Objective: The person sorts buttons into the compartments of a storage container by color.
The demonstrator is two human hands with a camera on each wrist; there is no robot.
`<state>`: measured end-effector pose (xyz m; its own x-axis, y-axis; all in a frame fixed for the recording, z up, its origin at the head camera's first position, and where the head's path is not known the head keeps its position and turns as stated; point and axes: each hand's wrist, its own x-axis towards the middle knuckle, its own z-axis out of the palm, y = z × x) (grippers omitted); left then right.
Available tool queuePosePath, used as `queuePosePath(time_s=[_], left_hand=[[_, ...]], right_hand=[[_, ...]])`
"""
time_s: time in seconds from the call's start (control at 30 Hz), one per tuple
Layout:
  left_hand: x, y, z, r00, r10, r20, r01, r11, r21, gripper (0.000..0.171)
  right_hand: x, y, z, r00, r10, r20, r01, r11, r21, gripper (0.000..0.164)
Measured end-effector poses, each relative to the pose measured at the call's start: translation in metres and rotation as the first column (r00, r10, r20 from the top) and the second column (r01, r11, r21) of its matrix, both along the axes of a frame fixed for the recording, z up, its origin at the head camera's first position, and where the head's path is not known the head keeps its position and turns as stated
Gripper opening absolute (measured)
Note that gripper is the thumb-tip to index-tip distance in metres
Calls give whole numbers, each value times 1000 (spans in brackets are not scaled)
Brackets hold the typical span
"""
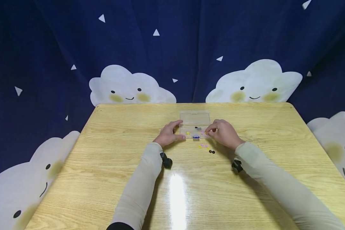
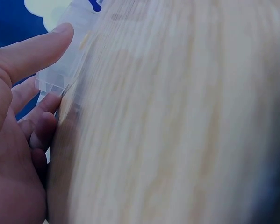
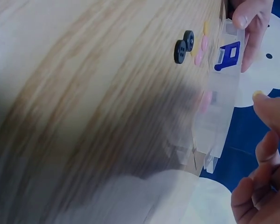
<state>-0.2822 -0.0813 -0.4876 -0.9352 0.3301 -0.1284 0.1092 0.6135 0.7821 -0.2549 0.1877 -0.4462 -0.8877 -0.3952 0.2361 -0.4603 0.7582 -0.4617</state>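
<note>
A clear plastic box (image 1: 195, 117) lies on the table, its lid folded back. My left hand (image 1: 169, 133) grips the box's left end, thumb at the front and fingers behind. Over the box's right end, my right hand (image 1: 225, 133) pinches a small yellow button (image 3: 257, 94) between thumb and fingertip. Inside the box are a yellow button (image 1: 188, 133), a pink button (image 1: 202, 133) and something black (image 1: 197, 128). A blue latch (image 3: 229, 56) shows on the box's front.
In front of the box lie loose buttons: two black buttons (image 3: 184, 46), pink buttons (image 3: 201, 50) and yellow buttons (image 1: 200, 147). They rest on a wooden table (image 1: 126, 127). A dark blue curtain (image 1: 187, 38) with clouds hangs behind it.
</note>
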Motion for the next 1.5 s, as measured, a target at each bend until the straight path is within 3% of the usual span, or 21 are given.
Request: queuePosePath(time_s=[0.33,0.77,1.17,1.37,1.5], left_hand=[[1,1,0,1000,0,17,0,1000,-1,81],[1,1,2,1000,6,18,-5,1000,-9,81],[0,1,2,1000,7,6,-7,1000,-24,80],[-1,1,1,1000,-1,-12,0,999,-35,80],[-1,0,1,1000,-8,-19,7,999,-36,80]], right_hand=[[-5,-2,-3,999,-45,-21,44,998,-43,7],[-12,-12,0,996,-86,16,87,995,-56,9],[-15,-30,13,999,-31,12,32,999,-24,10],[-15,-44,13,999,-17,46,16,1000,6,9],[-15,-52,11,1000,7,22,-8,999,39,8]])
